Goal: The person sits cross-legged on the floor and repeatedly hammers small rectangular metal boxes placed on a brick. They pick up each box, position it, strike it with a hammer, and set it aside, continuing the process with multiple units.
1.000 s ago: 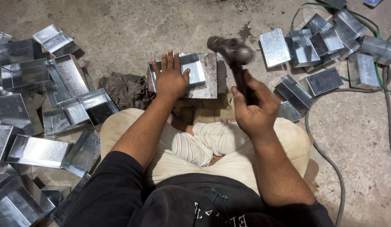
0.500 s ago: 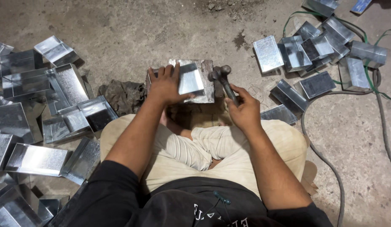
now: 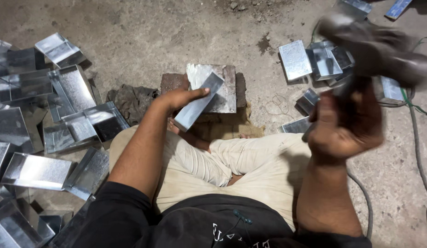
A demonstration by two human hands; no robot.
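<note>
Shiny metal boxes lie all around you on the floor. Your left hand grips a metal piece tilted on the block. Your right hand is wrapped around the raised hammer.

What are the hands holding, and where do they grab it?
The left hand grips a folded metal sheet by its upper edge. The right hand holds a blurred hammer by its handle.

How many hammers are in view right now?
1. The hammer is raised at upper right, blurred, gripped by the right hand. Others could lie hidden among the metal trays.
</note>
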